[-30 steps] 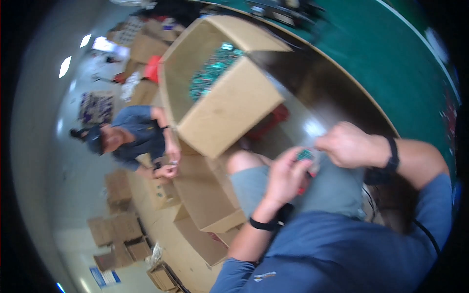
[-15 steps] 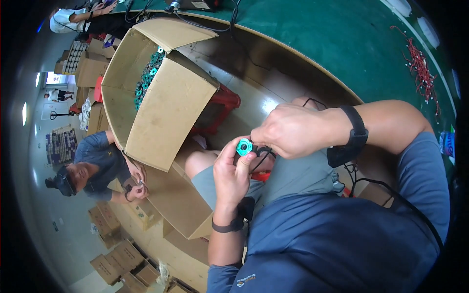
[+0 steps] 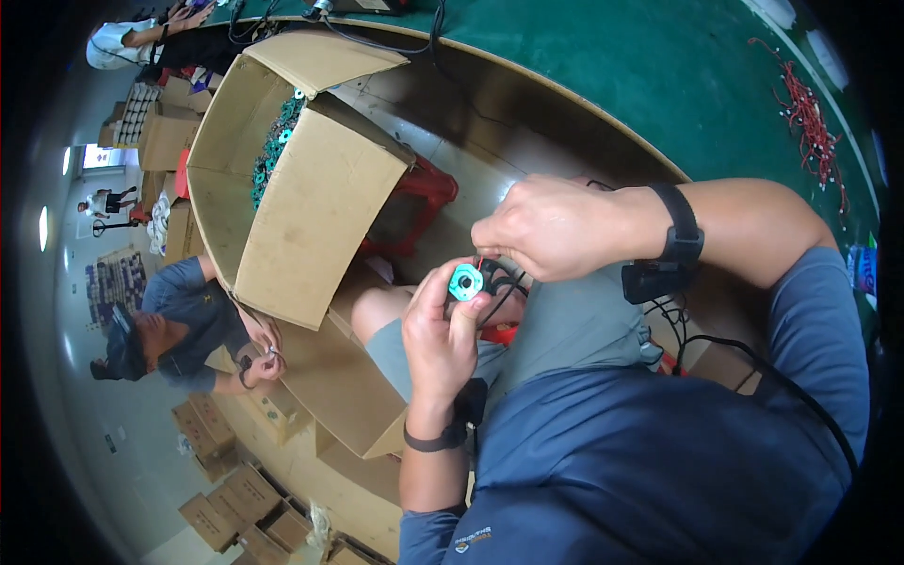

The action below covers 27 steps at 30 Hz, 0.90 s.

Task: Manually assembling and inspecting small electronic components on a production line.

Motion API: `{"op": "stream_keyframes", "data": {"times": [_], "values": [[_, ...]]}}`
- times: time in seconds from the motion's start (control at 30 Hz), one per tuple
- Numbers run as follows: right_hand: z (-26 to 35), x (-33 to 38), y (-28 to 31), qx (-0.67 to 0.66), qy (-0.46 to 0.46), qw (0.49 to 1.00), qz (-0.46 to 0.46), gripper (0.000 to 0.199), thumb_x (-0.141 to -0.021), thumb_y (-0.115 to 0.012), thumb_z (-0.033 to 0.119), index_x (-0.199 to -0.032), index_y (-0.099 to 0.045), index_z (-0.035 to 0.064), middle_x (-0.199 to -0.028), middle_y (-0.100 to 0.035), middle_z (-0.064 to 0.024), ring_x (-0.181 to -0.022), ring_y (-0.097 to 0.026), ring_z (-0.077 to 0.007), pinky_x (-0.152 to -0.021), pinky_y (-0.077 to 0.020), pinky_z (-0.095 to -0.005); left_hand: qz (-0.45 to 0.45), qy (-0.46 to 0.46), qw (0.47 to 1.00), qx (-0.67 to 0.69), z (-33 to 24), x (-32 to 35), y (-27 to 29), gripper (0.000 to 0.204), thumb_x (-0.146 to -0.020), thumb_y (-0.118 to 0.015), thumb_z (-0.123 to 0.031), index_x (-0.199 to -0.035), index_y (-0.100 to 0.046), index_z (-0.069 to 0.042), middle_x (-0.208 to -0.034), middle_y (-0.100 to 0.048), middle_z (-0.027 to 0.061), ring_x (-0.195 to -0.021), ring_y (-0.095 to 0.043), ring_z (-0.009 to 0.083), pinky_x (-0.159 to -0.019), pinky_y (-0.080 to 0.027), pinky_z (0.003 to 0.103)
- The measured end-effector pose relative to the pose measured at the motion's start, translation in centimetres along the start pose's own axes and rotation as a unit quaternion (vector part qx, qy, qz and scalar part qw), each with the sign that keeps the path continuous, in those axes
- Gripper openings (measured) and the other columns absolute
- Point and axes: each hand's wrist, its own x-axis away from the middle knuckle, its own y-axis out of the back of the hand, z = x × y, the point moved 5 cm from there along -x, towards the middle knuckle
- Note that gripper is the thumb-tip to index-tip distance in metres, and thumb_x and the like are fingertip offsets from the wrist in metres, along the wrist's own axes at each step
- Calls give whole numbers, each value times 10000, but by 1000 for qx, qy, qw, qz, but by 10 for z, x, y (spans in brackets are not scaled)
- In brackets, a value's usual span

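Note:
A small teal ring-shaped part (image 3: 465,282) with a dark round hole in its middle sits between the thumb and fingers of my left hand (image 3: 437,331). Its flat face is turned up. From its upper right edge a short length of thin red wire (image 3: 480,264) rises toward my right hand (image 3: 551,229). My right hand is closed above it, with thumb and forefinger pinched at the wire. The fingertips of that hand are partly hidden by its own knuckles.
A large open carton (image 3: 315,212) holding many similar teal parts (image 3: 278,141) stands ahead, beside a red stool (image 3: 428,193). Red wires (image 3: 807,118) lie on the green table (image 3: 603,56). At left, a co-worker (image 3: 179,325) handles a small piece. Black cables (image 3: 753,358) hang by my right arm.
My right hand has shifted slightly, and the red wire now shows between it and the teal part. The part is still in my left hand. The whole view has shifted a little.

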Motion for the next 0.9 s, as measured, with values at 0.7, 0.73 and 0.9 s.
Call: {"op": "stream_keyframes", "data": {"times": [0.7,0.73,0.9], "values": [[24,-4,-4,-50,1,998,32,60,-823,-564,-21,-793,-607,10,-689,-625,-204,-672,-644,-405,-606,-502,-461,51,10,999,4,-6,-1,10,270,-878,-689,-55,-1139,-641,-6,-955,-665,102,-859,-650,199,-792,-515,315],[23,-6,-3,-50,6,998,33,60,-823,-564,-21,-793,-607,10,-689,-625,-204,-672,-644,-405,-606,-502,-461,54,18,998,29,-3,-2,11,266,-883,-685,-52,-1140,-639,-6,-954,-665,101,-855,-649,195,-790,-515,313],[23,-4,-1,-42,11,999,11,60,-827,-563,-25,-801,-610,1,-702,-636,-206,-668,-650,-394,-610,-515,-446,45,21,998,37,-8,-3,10,264,-878,-693,-71,-1125,-632,-2,-932,-651,124,-828,-649,234,-756,-511,328]]}}
